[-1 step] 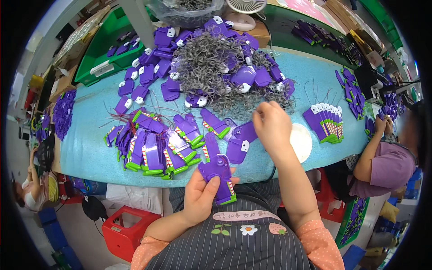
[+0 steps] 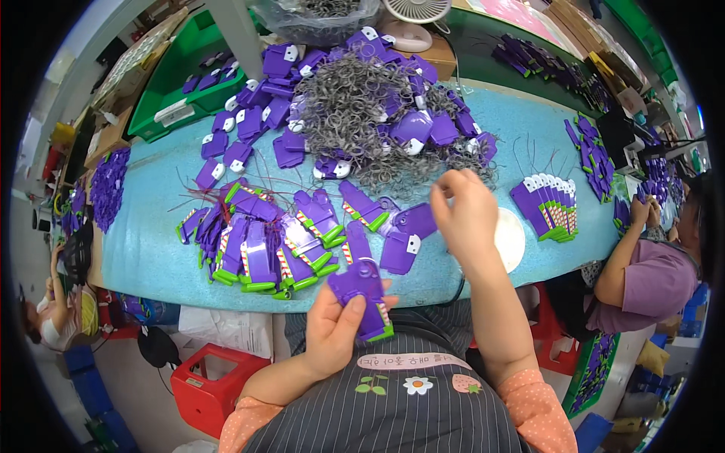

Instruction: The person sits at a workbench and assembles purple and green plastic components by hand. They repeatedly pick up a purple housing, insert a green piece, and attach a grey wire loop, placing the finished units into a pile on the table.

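Observation:
My left hand (image 2: pixel 334 331) is closed round a purple plastic case half (image 2: pixel 359 291) with a green end and a striped strip, held above my apron at the table's front edge. My right hand (image 2: pixel 467 215) is raised over the table, with thumb and fingers drawn together; whatever lies between the fingertips is too small to make out. It hovers right of two purple pieces (image 2: pixel 400 253) with white corners and in front of a large heap of grey metal rings (image 2: pixel 343 106). Several purple-and-green case halves (image 2: pixel 253 253) with thin dark red wires lie in a pile to the left.
Purple plates with white corners (image 2: pixel 249 124) surround the rings. A fan of assembled pieces (image 2: pixel 545 208) lies right of a round white disc (image 2: pixel 510 240). Beyond stand a green crate (image 2: pixel 162 113) and a small fan (image 2: pixel 411 38). A co-worker in purple (image 2: pixel 653 275) sits at right.
The case half in my left hand has shifted slightly left and turned a little. My right hand stays nearly in place, its fingers barely moved.

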Available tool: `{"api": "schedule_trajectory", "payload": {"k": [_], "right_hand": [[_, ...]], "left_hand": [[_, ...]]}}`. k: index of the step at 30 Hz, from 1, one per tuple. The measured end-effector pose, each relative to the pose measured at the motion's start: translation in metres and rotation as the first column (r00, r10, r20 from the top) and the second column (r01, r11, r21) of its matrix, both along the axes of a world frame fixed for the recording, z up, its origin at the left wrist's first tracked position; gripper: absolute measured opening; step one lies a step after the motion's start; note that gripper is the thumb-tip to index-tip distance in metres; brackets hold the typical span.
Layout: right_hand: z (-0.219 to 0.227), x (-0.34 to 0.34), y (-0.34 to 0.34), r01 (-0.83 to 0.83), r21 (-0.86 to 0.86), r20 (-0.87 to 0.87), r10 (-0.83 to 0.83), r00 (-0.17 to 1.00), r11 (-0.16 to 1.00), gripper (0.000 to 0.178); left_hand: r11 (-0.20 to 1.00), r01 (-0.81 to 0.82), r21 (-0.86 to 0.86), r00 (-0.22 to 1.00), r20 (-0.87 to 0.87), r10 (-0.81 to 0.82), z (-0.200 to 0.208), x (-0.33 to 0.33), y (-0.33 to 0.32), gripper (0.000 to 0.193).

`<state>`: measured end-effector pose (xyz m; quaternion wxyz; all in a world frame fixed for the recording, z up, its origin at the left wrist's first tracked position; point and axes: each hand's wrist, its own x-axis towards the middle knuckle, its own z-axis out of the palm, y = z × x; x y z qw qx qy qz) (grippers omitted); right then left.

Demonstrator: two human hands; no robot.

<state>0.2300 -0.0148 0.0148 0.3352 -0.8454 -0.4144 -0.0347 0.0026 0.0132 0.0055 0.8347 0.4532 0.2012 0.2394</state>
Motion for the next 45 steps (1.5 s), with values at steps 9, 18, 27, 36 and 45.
{"api": "schedule_trajectory", "payload": {"k": [9,18,27,36,45], "right_hand": [[-0.002,-0.019,-0.013,-0.16,0.23,-0.095,0.186,0.978,0.96,0.007],[0.024,-0.019,-0.018,-0.443,0.129,-0.293,0.461,0.838,0.887,0.004],[0.011,-0.016,-0.024,-0.346,0.231,-0.541,0.416,0.731,0.909,0.007],[0.002,-0.02,-0.042,-0.333,0.328,-0.262,0.424,0.867,0.884,0.008],[-0.005,-0.031,-0.052,-0.41,0.402,-0.156,0.502,0.851,0.819,0.012]], "left_hand": [[0.978,-0.147,0.147,0.989,0.015,0.146,-0.004,-0.003,-0.001,0.031],[0.947,-0.185,0.262,0.982,0.076,0.171,0.008,0.011,0.013,0.031],[0.998,0.039,0.054,0.998,0.046,-0.041,0.001,0.057,0.053,0.031],[0.964,0.105,-0.244,0.995,0.023,-0.102,-0.002,0.058,0.045,0.027],[0.986,0.106,-0.129,0.992,-0.054,-0.113,0.0,0.06,0.039,0.023]]}}
